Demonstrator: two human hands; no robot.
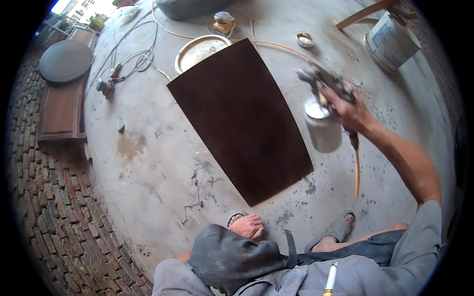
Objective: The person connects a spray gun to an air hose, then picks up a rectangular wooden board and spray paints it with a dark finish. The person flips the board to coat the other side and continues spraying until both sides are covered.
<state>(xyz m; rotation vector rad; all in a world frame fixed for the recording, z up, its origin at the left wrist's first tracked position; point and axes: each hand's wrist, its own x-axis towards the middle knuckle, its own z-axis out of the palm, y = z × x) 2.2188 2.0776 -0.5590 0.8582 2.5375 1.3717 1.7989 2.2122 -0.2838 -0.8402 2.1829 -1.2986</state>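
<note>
My right hand (345, 106) is wrapped round the grip of a spray gun (326, 84), which is somewhat blurred. A silvery metal cup (323, 130) hangs below the gun, and an orange hose (357, 172) leads down from its handle. Just left of the gun is a large dark brown board (242, 118), with slightly curved long sides and one end narrower than the other. The gun's cup is close to the board's right edge. In front of my bent knee, my left hand (247, 226) hangs with relaxed fingers and holds nothing visible.
A pale round tub (183, 55) shows behind the board's far end. An orbital sander (224, 22), cables (140, 60) and a small round tin (304, 39) lie beyond. A bucket (392, 42) stands far right; wooden panels (61, 113) lie left. My sandalled foot (335, 229) is near the board.
</note>
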